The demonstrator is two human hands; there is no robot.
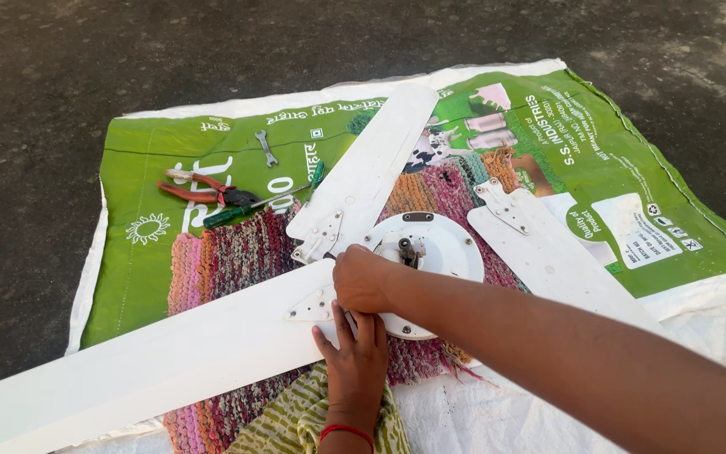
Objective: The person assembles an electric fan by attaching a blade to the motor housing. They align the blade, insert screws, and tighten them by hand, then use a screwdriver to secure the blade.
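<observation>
Left hand (355,357): nearest the camera, palm down, fingers spread flat and pressed on the edge of the motor hub and the root of the near blade; a red thread band circles the wrist.
Right hand (363,280): just beyond the left, curled into a loose fist on the hub rim where the near blade's bracket meets it; whether the fingers pinch anything I cannot tell.
Ceiling fan motor hub (426,248): one round white metal disc, smooth, with a short dark shaft stub at its centre; it lies on the rug in the middle of the sack.
Fan blades: three, long, flat, white, each with a pale metal bracket at its root. Near blade (144,357) runs to the lower left, under both hands. Right blade (560,261) lies apart from the hub. Far blade (371,164) points away.
Rug (237,256): one, knitted, nubbly, in pink, maroon and orange bands, under the hub.
Green patterned cloth (300,416): one fold at the bottom edge.
Sack (632,181): one woven plastic bag, green and white, spread flat on the dark rough ground (35,109); nothing shows inside it.
Tools on the sack, far left: one pair of red-handled pliers (203,192), one green-handled screwdriver (249,208), one small steel spanner (266,148).
</observation>
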